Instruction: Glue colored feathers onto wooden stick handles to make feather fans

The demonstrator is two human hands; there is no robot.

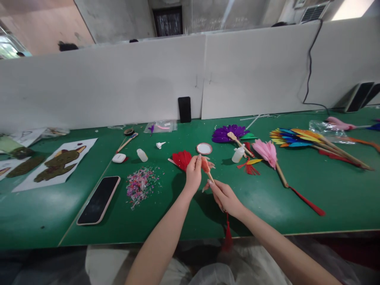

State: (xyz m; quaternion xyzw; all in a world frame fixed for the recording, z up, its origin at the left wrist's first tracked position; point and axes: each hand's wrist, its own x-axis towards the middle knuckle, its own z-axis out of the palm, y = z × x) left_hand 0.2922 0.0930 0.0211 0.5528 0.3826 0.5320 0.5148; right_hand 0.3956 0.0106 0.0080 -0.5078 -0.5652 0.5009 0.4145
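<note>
A thin wooden handle (210, 177) is pinched in the fingers of my right hand (227, 198), and a red tassel (227, 235) hangs below that hand past the table edge. The handle's upper end carries an orange-red fuzzy piece (205, 164). My left hand (194, 174) is closed around this end, its thumb up and some fingertips showing behind. Just left of it are red feathers (181, 160); whether they join the handle is hidden by the left hand. A white round lid (204, 149) lies beyond the hands, and a small glue bottle (238, 154) stands to the right.
On the green table (166, 221), colourful scraps (141, 186) and a phone (99, 200) lie left, near another small bottle (142, 155). Purple (228, 133), pink (265, 152) and multicoloured feather fans (299, 138) lie right. A white partition (133, 87) with a leaning black phone (184, 109) stands behind.
</note>
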